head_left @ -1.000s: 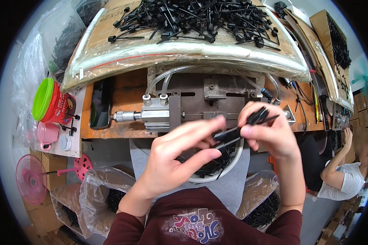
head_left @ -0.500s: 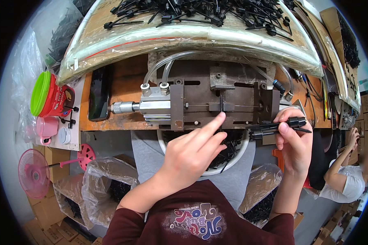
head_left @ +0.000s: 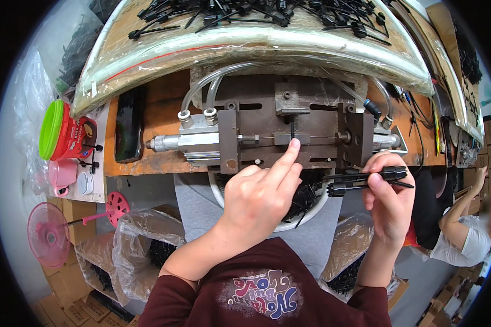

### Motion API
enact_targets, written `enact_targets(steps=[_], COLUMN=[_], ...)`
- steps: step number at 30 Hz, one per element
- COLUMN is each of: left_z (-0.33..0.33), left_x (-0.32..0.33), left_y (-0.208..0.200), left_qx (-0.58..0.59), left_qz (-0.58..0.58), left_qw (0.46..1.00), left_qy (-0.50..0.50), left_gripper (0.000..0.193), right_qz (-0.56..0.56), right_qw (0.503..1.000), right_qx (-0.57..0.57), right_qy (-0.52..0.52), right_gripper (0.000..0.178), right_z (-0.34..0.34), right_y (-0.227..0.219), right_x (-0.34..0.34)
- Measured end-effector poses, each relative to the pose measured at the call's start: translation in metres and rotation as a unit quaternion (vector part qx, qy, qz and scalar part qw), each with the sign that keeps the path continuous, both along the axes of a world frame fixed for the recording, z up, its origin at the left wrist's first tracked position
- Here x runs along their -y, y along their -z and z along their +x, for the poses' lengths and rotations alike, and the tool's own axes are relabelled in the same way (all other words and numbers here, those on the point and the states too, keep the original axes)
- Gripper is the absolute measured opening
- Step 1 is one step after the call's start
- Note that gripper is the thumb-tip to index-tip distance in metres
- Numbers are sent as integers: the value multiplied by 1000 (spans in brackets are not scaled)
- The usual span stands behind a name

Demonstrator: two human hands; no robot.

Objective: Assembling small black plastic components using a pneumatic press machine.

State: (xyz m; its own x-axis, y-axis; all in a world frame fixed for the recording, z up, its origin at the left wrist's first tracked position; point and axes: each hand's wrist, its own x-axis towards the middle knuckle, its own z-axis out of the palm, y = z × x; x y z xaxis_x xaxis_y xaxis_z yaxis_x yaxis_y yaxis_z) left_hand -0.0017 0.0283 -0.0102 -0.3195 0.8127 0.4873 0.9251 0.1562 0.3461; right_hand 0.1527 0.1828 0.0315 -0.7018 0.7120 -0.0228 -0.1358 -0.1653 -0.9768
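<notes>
My left hand (head_left: 262,193) reaches over the front of a dark metal fixture (head_left: 316,92) with its index finger stretched out. That fingertip touches the small central block (head_left: 301,139), at the near end of a thin black stem (head_left: 293,128) lying in it. The other fingers are loosely bent and hold nothing. To the right, my right hand (head_left: 388,199) is closed around several black plastic stems with toothed, knob-like ends (head_left: 338,188). Thin metal rods run toward the block from the left air cylinder (head_left: 199,137) and the right cylinder (head_left: 386,141).
Below the fixture, a white tub (head_left: 219,195) of black parts sits by my lap. A plastic-edged tray (head_left: 163,52) heaped with parts stands behind. At left are a phone (head_left: 130,125), a red bucket (head_left: 73,133) and a pink fan (head_left: 49,234). Another person (head_left: 463,234) works at right.
Both cylinder rods have moved inward toward the central block. My left index finger stays at the block, and my right hand still holds the black stems. The view has shifted slightly.
</notes>
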Motion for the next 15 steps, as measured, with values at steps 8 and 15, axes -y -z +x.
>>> enact_targets(steps=[8, 15], left_z=[1, 4], left_x=[16, 36], left_y=[-27, -32], left_qx=[151, 234], left_qz=[105, 88], left_qw=[964, 959], left_qy=[190, 137], left_gripper=[40, 32], right_qz=[-39, 68], right_qw=[998, 993], right_qx=[0, -23], right_qy=[-51, 96], right_gripper=[13, 17], right_z=[-6, -7], right_y=[5, 5], right_x=[14, 7])
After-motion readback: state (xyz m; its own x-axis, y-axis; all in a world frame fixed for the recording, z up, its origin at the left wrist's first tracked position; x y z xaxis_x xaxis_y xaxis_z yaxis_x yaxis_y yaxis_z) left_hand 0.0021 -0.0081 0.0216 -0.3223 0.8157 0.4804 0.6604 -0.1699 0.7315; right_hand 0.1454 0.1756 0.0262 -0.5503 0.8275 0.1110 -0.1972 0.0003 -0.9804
